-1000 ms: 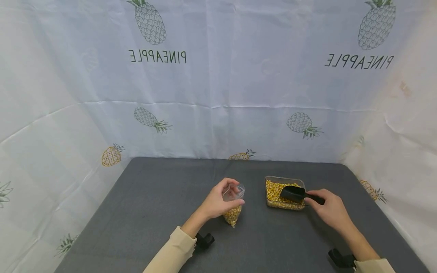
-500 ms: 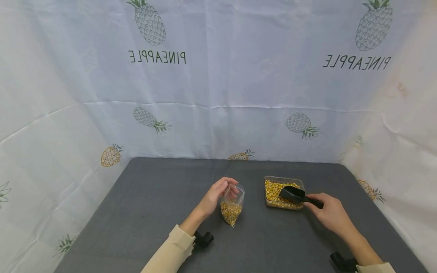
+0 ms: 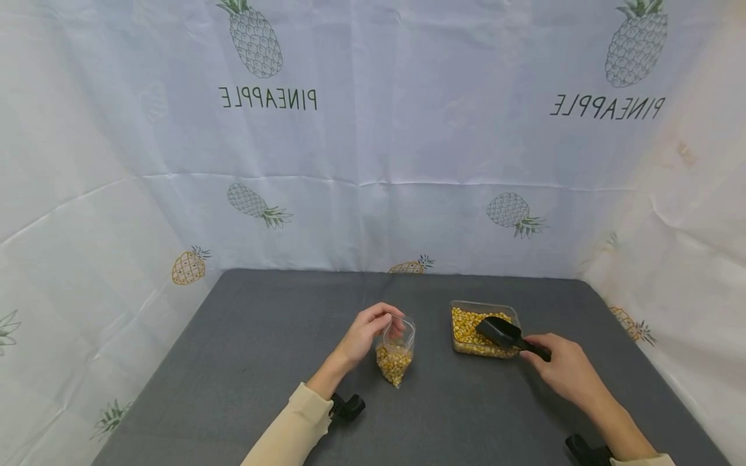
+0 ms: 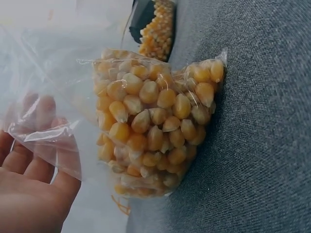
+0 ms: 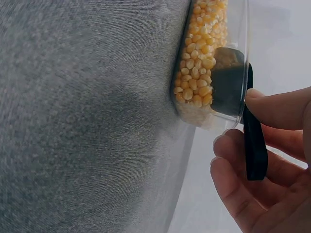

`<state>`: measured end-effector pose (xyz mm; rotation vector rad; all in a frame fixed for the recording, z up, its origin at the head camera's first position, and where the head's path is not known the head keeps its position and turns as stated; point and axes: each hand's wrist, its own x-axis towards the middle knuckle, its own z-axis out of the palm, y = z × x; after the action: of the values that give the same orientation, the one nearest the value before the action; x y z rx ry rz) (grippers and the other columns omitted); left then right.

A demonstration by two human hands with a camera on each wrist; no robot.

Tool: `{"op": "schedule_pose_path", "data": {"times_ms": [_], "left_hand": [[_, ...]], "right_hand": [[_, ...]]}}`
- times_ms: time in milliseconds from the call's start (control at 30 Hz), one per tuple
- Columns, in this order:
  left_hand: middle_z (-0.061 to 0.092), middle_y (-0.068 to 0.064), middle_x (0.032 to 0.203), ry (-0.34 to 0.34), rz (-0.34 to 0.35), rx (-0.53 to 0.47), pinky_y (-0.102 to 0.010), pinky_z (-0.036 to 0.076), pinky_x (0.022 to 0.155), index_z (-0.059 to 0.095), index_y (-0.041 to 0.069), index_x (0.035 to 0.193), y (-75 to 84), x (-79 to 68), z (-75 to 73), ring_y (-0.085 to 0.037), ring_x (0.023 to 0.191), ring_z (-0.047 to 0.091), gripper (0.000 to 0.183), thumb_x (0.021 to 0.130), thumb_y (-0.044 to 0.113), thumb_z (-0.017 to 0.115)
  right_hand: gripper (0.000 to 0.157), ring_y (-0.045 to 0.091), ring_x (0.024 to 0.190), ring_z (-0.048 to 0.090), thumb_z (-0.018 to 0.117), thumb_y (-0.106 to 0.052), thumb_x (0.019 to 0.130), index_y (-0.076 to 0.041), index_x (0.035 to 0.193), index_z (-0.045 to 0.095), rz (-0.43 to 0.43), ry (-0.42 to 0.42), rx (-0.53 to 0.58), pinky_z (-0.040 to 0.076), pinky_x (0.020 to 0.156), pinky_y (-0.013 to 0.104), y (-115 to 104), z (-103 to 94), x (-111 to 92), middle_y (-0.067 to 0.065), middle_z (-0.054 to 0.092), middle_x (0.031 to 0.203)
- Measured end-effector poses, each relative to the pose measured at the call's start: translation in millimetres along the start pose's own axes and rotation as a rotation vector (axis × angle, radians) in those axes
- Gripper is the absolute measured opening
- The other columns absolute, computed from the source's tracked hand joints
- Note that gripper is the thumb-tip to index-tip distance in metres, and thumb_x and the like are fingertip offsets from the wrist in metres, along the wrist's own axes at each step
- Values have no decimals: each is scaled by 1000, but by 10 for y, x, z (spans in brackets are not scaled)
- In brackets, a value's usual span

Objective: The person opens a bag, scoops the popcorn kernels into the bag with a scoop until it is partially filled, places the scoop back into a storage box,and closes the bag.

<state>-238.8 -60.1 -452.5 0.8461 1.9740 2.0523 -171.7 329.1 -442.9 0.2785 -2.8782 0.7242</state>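
Observation:
A clear plastic bag (image 3: 395, 356), its lower half full of yellow corn kernels (image 4: 150, 121), stands on the grey table with its mouth up. My left hand (image 3: 357, 340) holds the bag by its upper left rim, thumb at the edge; several fingers show through the film behind it. To the right, a glass container (image 3: 485, 349) holds more kernels. A black scoop (image 3: 498, 330) lies tilted over the container's right side, its bowl on the kernels. My right hand (image 3: 565, 366) pinches the scoop's handle (image 5: 255, 145) between thumb and fingers, just outside the container's wall.
The dark grey table (image 3: 280, 362) ends at a white curtain (image 3: 350, 129) printed with pineapples, which rises at the back and both sides. Black camera mounts (image 3: 348, 408) sit at both wrists, low over the table.
My left thumb has moved from the bag's near side to its left rim, uncovering the kernels. My right hand has shifted slightly toward me, the scoop handle tipping down a little.

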Motion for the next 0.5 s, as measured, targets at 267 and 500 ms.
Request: {"op": "schedule_pose_path", "data": {"times_ms": [267,500], "left_hand": [[63,-33,107,40,-28,-39,-45,56,87,59,-14,121,-40,16,-25,-51,101,63,36,109,18,50],[64,-31,104,57,-10,-3,-53,54,90,61,-13,118,-62,28,-9,-39,94,67,32,108,16,52]], "right_hand": [[30,33,89,67,75,-15,92,1,117,72,-8,28,-1,54,71,50,-46,-41,4,10,69,101],[28,34,88,63,77,-15,91,1,113,74,-52,109,-75,51,68,50,-263,-106,33,12,69,102]]}}
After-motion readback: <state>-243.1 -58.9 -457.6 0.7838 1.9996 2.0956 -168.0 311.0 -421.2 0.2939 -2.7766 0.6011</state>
